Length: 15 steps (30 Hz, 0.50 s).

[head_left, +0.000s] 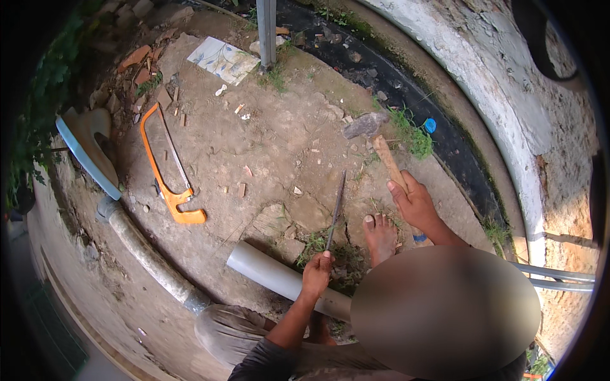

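Observation:
My right hand point(413, 203) is wrapped round the wooden handle of a hammer point(386, 155); its worn grey head points away from me, over the ground by the drain. My left hand point(318, 274) is closed round the near end of a thin dark metal rod point(337, 206), which slants up and away. Below that hand lies a grey plastic pipe point(267, 270), its near end hidden behind my arm and a blurred patch. My bare foot point(381, 236) rests between the rod and my right forearm. Hammer and rod are apart.
An orange hacksaw point(151, 149) lies on the dirt at left, beside a long weathered pipe point(149, 247) and a blue-rimmed curved piece point(86, 155). Ahead stand a metal post point(267, 35) and a patterned tile point(223, 60). A dark drain point(406, 95) curves along the white wall point(489, 95).

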Available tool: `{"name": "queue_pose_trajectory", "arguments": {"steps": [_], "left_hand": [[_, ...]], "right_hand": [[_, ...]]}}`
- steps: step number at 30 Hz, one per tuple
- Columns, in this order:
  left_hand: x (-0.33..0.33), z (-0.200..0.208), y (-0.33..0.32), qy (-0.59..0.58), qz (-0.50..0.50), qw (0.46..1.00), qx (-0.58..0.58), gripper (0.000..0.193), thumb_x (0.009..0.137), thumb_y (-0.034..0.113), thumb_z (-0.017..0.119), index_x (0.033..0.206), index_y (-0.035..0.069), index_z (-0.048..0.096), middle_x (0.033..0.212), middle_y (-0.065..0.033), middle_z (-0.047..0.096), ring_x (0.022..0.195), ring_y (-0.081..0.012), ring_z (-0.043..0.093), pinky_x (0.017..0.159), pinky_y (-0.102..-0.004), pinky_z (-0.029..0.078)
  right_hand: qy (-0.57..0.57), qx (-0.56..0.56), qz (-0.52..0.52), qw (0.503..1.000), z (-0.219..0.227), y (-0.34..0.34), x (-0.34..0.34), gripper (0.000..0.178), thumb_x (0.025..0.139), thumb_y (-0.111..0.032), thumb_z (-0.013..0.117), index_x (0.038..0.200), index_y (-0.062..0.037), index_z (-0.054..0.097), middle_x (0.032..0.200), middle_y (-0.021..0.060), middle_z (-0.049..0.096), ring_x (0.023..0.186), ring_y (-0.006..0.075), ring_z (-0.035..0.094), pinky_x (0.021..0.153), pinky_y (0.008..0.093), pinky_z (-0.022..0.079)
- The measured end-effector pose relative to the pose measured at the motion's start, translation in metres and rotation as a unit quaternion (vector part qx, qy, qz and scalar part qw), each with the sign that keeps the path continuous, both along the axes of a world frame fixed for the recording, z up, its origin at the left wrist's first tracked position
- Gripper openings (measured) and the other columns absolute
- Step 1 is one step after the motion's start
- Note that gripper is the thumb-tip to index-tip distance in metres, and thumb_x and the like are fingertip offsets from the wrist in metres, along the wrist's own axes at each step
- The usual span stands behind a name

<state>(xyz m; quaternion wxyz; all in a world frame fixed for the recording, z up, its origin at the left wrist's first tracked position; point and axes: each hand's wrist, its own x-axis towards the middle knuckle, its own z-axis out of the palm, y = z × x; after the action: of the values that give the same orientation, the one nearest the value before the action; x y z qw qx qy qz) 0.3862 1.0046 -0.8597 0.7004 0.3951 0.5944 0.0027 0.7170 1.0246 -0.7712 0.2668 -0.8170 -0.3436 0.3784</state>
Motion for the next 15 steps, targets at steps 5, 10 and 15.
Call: {"name": "queue_pose_trajectory", "arguments": {"steps": [5,10,15], "left_hand": [[-0.026,0.079,0.062,0.024,-0.112,0.993,0.038,0.041,0.105,0.036,0.056,0.127,0.001,0.061,0.098,-0.0104,0.066,0.086,-0.0216,0.062,0.080,-0.0381,0.050],[-0.060,0.173,0.118,-0.073,-0.018,0.997,0.009,0.049,0.104,0.029,0.061,0.144,0.002,0.049,0.110,-0.0117,0.061,0.078,-0.0141,0.060,0.069,-0.0302,0.051],[-0.132,0.189,0.171,-0.341,0.211,0.911,-0.093,0.045,0.095,-0.004,0.048,0.139,0.004,0.052,0.115,-0.0120,0.062,0.076,-0.0140,0.059,0.068,-0.0283,0.053]], "right_hand": [[-0.145,0.009,0.042,0.989,-0.031,-0.016,0.009,0.028,0.096,-0.022,0.065,0.117,-0.0052,0.058,0.085,0.0223,0.067,0.081,0.0451,0.066,0.069,0.0497,0.051],[-0.242,0.018,0.100,0.965,-0.063,-0.066,0.013,0.033,0.091,-0.012,0.068,0.121,-0.0068,0.056,0.105,0.0224,0.066,0.097,0.0448,0.064,0.081,0.0501,0.052],[-0.199,-0.058,0.176,0.962,-0.082,-0.093,0.004,0.049,0.083,-0.011,0.074,0.126,-0.0041,0.052,0.118,0.0220,0.057,0.111,0.0426,0.057,0.092,0.0504,0.049]]}}
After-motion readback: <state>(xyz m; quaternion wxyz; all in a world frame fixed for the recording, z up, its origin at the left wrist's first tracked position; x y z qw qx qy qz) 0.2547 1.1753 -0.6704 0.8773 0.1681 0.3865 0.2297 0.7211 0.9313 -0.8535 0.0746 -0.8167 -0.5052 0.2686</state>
